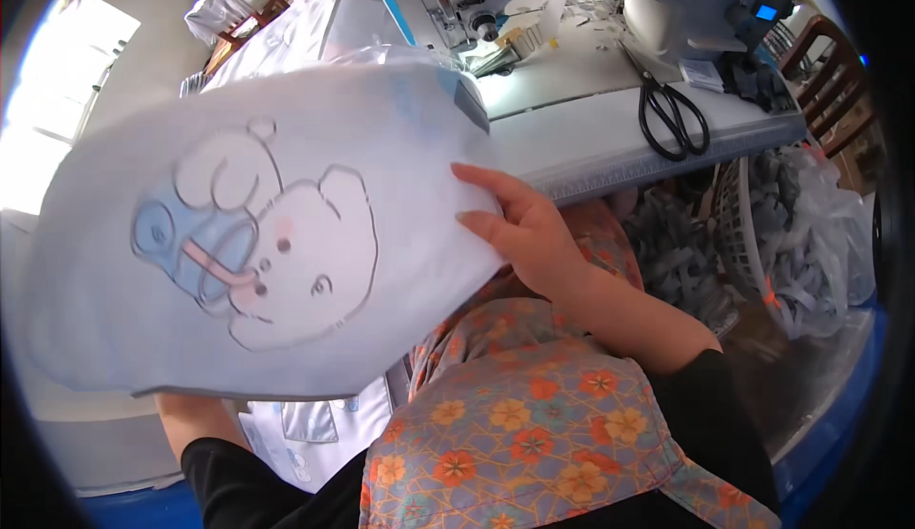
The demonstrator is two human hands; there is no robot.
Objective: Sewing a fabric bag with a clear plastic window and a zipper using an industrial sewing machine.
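A large pale white cloth piece (410,272), printed with a cartoon bear in blue, pink and black outline, is held up in front of me and fills the left half of the view. At its right edge my right hand (529,233) grips it, with thumb and forefinger showing. My left forearm (195,419) goes up behind the cloth's lower edge. The cloth hides my left hand and its fingers. A dark grey patch (467,102) shows at the cloth's upper right corner.
Beyond the cloth stands a white and blue sewing machine (658,5) on its table (581,138). Black-handled scissors (670,114) lie near the table's front edge. A basket (736,233) of grey scraps is at the right. More printed fabric (295,448) lies below the cloth.
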